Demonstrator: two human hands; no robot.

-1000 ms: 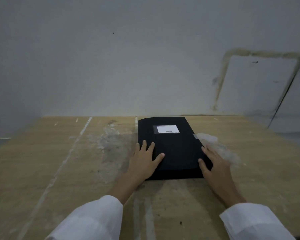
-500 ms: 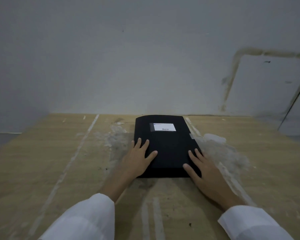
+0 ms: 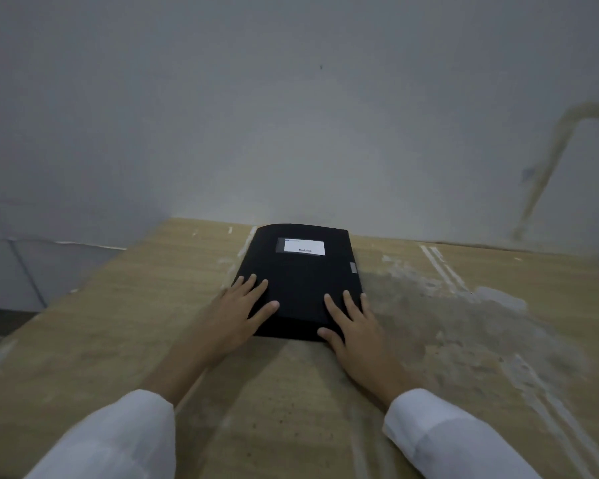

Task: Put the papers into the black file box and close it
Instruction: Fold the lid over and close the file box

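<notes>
The black file box (image 3: 300, 274) lies flat and closed on the wooden table (image 3: 153, 305), with a white label near its far end and a small grey tab on its right edge. My left hand (image 3: 241, 311) rests palm down on the near left corner of the lid, fingers spread. My right hand (image 3: 351, 324) presses flat on the near right corner, the thumb at the front edge. Neither hand grips anything. No papers are visible.
The table has pale scuffed patches and white streaks right of the box (image 3: 446, 299). A grey wall (image 3: 291, 133) rises just behind the box. The table's left edge falls away to a floor at the far left (image 3: 21, 271).
The view has swung to the left, so the box sits more to the centre. My right hand has slid from the box's right side onto the lid's near right corner.
</notes>
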